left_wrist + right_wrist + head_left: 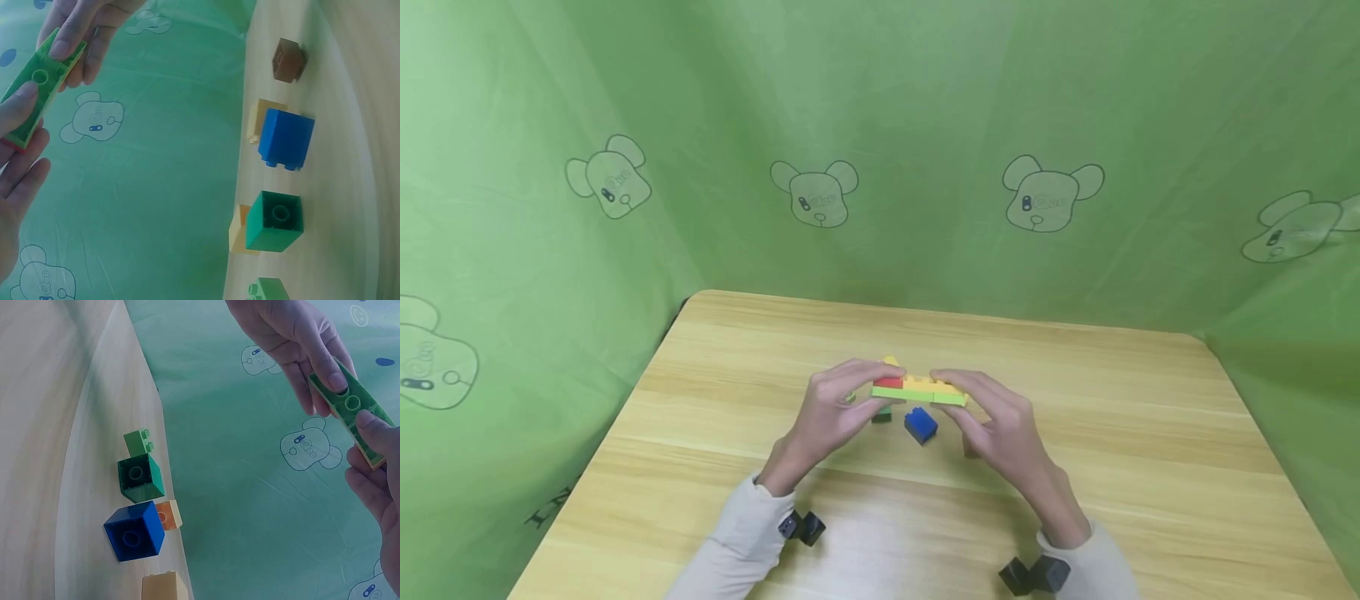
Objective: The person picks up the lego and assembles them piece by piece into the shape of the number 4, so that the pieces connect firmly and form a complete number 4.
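Observation:
Both hands hold a strip of joined toy building bricks [917,395] above the table. Its lower layer is light green; red and yellow bricks form the upper layer. My left hand [838,407] pinches the end with the red brick, thumb below and fingers above. At the yellow end, my right hand [1003,421] pinches it the same way. Both wrist views show the strip's hollow light green underside [39,81], with a thumb pressed on it from each side. Beneath the hands, a blue brick [921,425] and a dark green brick [882,414] lie on the table.
Several loose bricks lie on the wooden table [700,467]: a brown brick [289,60], a pale yellow brick [256,119], another yellowish brick [239,232] and a light green brick [137,443]. A green curtain [917,100] surrounds the table's back and sides.

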`<state>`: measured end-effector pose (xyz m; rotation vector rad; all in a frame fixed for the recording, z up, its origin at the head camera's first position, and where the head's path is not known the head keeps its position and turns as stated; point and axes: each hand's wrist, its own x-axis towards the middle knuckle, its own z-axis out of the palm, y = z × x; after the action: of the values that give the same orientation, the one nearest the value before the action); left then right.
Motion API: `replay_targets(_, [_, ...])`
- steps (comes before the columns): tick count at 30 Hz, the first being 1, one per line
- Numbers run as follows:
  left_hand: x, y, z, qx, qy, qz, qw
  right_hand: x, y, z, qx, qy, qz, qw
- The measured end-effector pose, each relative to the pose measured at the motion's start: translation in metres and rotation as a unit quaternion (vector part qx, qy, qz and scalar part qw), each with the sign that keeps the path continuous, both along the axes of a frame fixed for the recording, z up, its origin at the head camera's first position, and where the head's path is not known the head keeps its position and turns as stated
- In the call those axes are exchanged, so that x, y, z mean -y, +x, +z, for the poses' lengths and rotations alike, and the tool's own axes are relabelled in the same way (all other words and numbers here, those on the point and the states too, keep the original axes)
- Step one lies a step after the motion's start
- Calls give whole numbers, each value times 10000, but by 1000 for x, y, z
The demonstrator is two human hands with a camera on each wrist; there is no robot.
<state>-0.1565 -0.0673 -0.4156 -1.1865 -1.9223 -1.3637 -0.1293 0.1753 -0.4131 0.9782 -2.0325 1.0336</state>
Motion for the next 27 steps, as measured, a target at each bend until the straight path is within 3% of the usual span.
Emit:
replay_targets(13, [-6, -1, -1, 439, -76, -404, 9982, -1, 2, 1, 381, 91, 44, 9992])
replay_targets(27, [-7, 2, 1, 407, -87, -208, 9989, 0, 0, 1, 22, -9, 61, 10000])
